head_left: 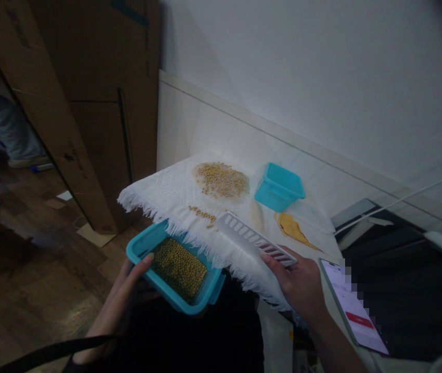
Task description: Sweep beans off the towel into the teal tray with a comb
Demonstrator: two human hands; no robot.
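My left hand grips the near-left rim of a teal plastic bin, thumb over the edge. Yellow soybeans lie inside it. The bin sits below the fringed edge of a white cloth, against or just under it. My right hand is closed on the right end of a white slotted plastic piece, whose far end rests at or just above the cloth. Beside that end are a few loose soybeans. A larger spread of soybeans mixed with pale grains lies farther back on the cloth.
A second teal bin stands on the cloth near the wall, with a crumpled yellow piece in front. At right lie a phone and a white cable. Tall cardboard stands left; a person's leg shows beyond.
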